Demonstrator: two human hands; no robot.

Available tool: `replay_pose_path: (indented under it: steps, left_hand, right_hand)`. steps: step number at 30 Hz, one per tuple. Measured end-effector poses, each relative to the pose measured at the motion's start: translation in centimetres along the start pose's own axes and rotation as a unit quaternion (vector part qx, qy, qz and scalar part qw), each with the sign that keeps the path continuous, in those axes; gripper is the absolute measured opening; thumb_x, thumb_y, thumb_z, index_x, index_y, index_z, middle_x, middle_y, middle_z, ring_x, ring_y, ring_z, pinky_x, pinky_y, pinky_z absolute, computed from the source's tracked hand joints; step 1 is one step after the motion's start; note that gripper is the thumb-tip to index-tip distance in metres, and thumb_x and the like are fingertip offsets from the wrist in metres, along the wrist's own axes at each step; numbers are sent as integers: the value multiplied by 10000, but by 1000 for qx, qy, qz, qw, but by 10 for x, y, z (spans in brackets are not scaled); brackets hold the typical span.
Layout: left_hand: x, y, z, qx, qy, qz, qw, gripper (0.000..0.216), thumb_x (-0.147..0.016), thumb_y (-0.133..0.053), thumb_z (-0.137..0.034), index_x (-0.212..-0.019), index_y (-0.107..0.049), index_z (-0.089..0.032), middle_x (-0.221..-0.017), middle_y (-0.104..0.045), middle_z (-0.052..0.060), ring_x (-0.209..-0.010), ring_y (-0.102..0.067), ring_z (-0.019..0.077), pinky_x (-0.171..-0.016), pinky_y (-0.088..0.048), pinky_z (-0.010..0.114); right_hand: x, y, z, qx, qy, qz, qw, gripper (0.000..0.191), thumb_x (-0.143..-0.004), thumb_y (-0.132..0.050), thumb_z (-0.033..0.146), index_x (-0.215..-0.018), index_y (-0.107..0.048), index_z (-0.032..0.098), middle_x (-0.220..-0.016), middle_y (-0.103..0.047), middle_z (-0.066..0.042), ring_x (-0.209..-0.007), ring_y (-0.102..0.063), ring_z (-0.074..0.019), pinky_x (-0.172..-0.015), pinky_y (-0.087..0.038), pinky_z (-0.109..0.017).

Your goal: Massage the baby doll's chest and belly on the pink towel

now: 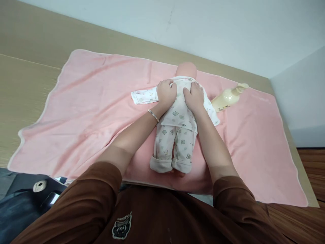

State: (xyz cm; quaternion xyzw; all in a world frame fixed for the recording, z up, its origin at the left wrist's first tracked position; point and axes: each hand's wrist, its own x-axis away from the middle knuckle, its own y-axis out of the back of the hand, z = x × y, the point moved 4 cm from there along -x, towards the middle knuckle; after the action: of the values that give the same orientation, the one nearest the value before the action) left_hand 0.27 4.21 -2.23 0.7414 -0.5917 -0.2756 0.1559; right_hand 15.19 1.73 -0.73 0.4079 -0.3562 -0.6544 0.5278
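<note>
Your shirt [162,217] sits nearest. Left hand [166,93] and right hand [195,96] rest half-curled on the doll [180,113] beneath them, any pinch impossible to tell; light, even pressure should work best.

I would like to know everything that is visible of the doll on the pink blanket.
The doll has a smooth, pinkish head, apparently plastic; no facial features show. It wears a white, small-patterned long-sleeved top and matching trousers with broad turned-up cuffs, bits of feet showing below. It lies stretched out on the pink blanket, head at the far end, one sleeve out leftward. The left hand and right hand rest on its upper torso.
</note>
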Motion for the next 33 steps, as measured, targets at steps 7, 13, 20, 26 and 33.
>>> replay_pose_path:
  steps: [7,13,20,26,33]
  left_hand:
    - [14,8,-27,-138,-39,64,988,440,-1102,-431,-249,-1406,-738,-165,-1549,-732,154,-1514,-628,328,-1448,-276,577]
    - [41,33,-72,-238,-126,258,928,476,-1086,-418,-119,-1472,-648,36,-1591,-631,308,-1528,-607,375,-1314,-468,465]
    - [12,17,-41,-116,-125,210,963,406,-1059,-459,-185,-1314,-746,-53,-1460,-734,248,-1414,-677,397,-1276,-514,519]
    - [-2,1,-16,-80,-120,171,975,427,-1074,-500,-266,-1398,-687,-59,-1549,-682,254,-1509,-589,404,-1373,-394,549]
    - [25,0,-37,-136,-157,178,962,362,-1045,-507,-185,-1311,-732,-85,-1376,-748,254,-1455,-626,419,-1332,-425,555]
  right_hand:
    - [-13,-2,-18,-23,44,38,998,689,-1081,-419,432,-1638,-466,28,-1814,-399,-254,-1741,-339,-353,-1462,-228,-570]
    - [-19,-2,-30,-22,86,46,995,787,-1104,-401,480,-1738,-326,20,-1838,-343,-265,-1761,-304,-314,-1459,-238,-530]
    - [4,10,1,61,49,40,996,712,-1127,-333,397,-1695,-385,-30,-1775,-433,-306,-1691,-415,-381,-1397,-325,-586]
    - [46,28,52,153,47,21,987,541,-1073,-344,216,-1445,-601,-82,-1436,-689,-353,-1415,-644,-447,-1247,-482,-590]
    - [9,24,11,60,42,48,996,470,-1098,-339,280,-1315,-693,60,-1491,-695,-284,-1451,-629,-389,-1275,-472,-567]
